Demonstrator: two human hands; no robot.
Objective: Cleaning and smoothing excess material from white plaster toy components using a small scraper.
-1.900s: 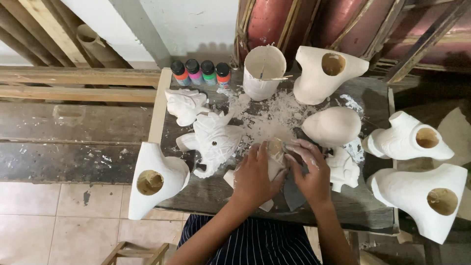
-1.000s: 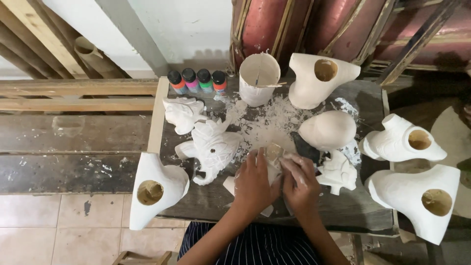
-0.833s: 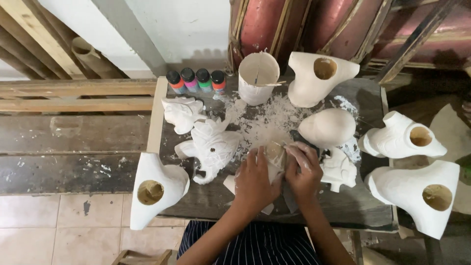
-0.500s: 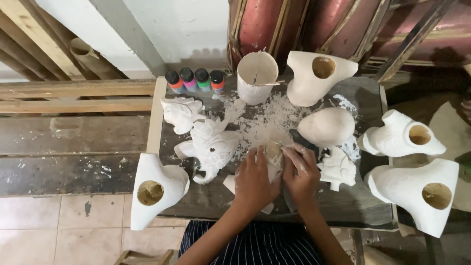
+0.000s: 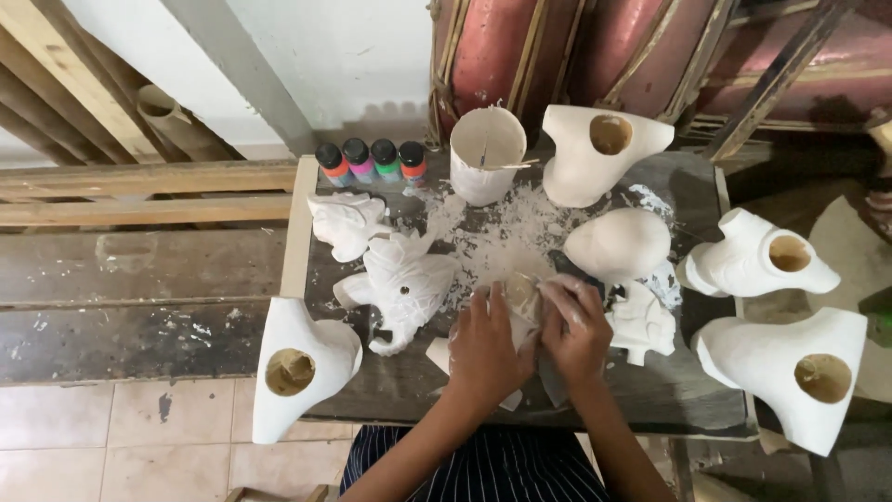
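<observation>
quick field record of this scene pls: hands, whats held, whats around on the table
left hand: left hand grips the small white cast piece
right hand: right hand on the same piece, fingers dusted white
near left: elephant figure
near right: egg-shaped cast
back: white cup, four paint bottles
surface: dark table, white shavings
edges: hollow white casts

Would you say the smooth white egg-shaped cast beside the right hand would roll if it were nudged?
Probably: the egg-shaped cast is rounded with no flat base showing, so it may rock or roll. Its chalky look and the white crumbs nearby suggest it chips easily. The dusty surface may feel slippery.
</observation>
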